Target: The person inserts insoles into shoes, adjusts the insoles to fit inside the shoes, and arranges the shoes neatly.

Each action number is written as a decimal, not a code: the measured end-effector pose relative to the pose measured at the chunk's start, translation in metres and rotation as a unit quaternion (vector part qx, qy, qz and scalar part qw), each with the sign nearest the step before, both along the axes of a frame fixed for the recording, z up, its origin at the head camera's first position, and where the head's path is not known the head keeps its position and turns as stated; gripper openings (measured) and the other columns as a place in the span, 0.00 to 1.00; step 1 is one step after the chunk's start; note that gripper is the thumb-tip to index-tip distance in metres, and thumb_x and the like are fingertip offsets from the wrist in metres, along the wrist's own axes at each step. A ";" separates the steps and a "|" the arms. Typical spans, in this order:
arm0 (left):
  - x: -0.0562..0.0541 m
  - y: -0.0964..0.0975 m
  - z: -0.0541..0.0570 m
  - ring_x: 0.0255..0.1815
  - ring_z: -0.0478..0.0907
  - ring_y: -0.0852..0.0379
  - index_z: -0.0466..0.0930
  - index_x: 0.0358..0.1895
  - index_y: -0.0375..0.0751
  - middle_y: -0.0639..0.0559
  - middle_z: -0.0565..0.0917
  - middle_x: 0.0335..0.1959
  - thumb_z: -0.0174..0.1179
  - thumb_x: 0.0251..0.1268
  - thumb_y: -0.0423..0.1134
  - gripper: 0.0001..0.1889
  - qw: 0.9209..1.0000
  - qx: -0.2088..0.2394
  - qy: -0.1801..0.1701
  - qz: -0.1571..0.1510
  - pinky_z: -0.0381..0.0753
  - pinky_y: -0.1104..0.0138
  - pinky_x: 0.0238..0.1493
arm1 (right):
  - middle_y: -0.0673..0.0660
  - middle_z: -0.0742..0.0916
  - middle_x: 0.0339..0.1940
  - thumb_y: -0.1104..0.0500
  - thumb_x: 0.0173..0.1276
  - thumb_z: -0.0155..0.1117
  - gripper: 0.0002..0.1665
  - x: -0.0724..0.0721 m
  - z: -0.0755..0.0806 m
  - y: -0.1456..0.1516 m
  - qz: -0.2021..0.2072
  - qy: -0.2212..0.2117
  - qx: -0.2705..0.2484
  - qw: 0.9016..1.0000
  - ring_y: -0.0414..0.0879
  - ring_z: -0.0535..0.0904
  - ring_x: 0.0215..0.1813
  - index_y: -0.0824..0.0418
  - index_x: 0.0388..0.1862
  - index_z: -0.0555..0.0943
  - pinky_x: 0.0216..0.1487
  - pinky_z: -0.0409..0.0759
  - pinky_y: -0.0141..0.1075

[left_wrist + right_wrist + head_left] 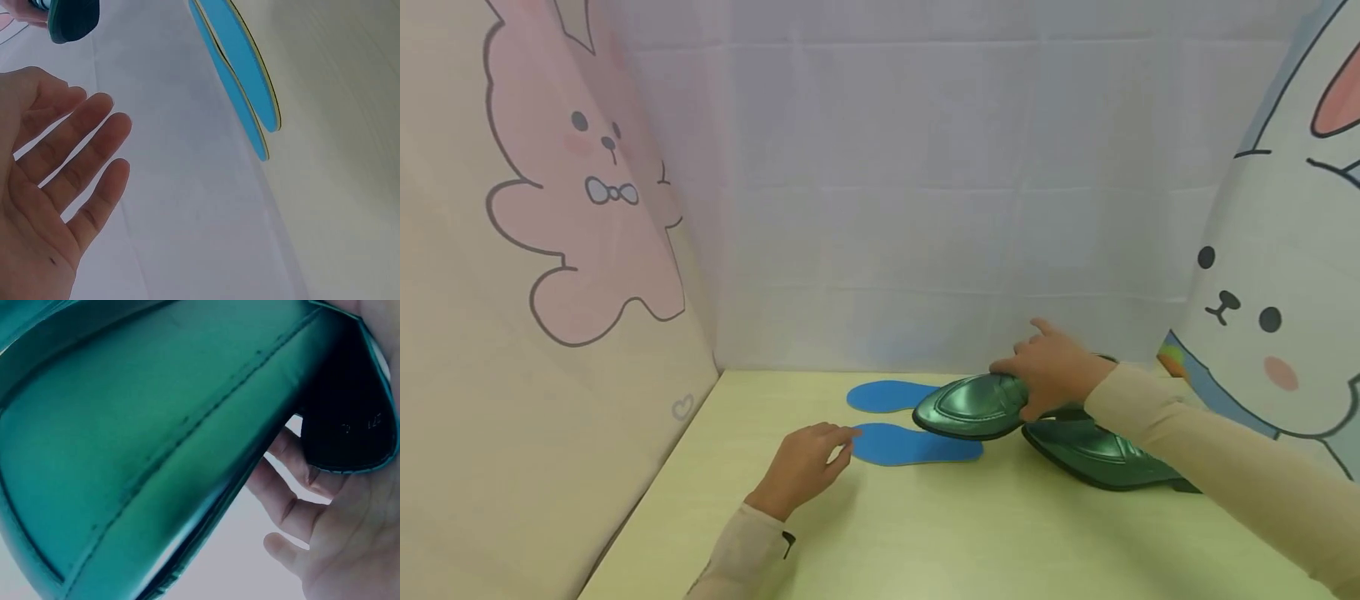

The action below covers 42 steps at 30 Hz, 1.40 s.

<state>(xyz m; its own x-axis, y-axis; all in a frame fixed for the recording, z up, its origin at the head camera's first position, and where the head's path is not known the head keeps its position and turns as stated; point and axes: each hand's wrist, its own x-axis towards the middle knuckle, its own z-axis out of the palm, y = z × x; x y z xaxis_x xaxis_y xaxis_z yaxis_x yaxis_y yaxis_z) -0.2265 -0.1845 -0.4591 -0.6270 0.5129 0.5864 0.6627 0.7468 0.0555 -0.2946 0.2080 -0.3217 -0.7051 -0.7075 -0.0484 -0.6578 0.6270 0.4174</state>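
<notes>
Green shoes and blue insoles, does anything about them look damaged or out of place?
No, nothing stands out. The two blue insoles lie flat, side by side on the table; one green shoe is held up in the right grip, the other shoe is farther right, no tears visible.

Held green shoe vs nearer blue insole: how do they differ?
- Finish: the green shoe is glossy and metallic; the nearer blue insole is plain blue.
- Form: the green shoe has a raised, stitched upper; the nearer blue insole is a thin, flat sheet.
- State: the right hand holds the green shoe up; the nearer blue insole lies on the table.

Shared: both are elongated.
</notes>
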 end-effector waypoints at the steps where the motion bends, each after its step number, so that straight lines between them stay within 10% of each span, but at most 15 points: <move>1: 0.000 0.000 0.001 0.30 0.83 0.61 0.89 0.50 0.49 0.58 0.89 0.36 0.70 0.64 0.35 0.12 1.000 0.001 -0.002 -0.001 0.80 0.70 0.26 | 0.55 0.88 0.41 0.31 0.47 0.78 0.45 0.003 -0.001 -0.005 0.005 0.003 0.005 1.000 0.55 0.85 0.44 0.46 0.64 0.82 0.70 0.61 0.67; 13: 0.003 -0.008 0.018 0.34 0.84 0.61 0.89 0.50 0.48 0.58 0.89 0.39 0.67 0.67 0.36 0.10 1.000 0.003 -0.019 0.021 0.83 0.68 0.29 | 0.48 0.87 0.33 0.31 0.47 0.77 0.39 0.040 -0.024 -0.063 0.052 -0.023 0.001 0.998 0.49 0.84 0.34 0.44 0.57 0.84 0.72 0.59 0.67; 42: 0.008 -0.019 0.015 0.34 0.84 0.62 0.89 0.49 0.48 0.58 0.89 0.38 0.69 0.65 0.36 0.10 0.999 0.008 -0.025 0.025 0.83 0.67 0.31 | 0.43 0.84 0.26 0.37 0.46 0.81 0.31 0.074 -0.082 -0.120 -0.045 -0.125 -0.070 0.989 0.47 0.83 0.34 0.47 0.48 0.86 0.72 0.62 0.65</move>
<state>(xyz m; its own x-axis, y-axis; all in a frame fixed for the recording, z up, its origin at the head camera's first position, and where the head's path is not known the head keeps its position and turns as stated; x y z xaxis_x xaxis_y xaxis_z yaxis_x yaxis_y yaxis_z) -0.2183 -0.2035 -0.4441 -0.6797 0.4715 0.5619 0.6213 0.7773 0.0994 -0.2210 0.0882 -0.4034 -0.7439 -0.6547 -0.1343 -0.6683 0.7278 0.1537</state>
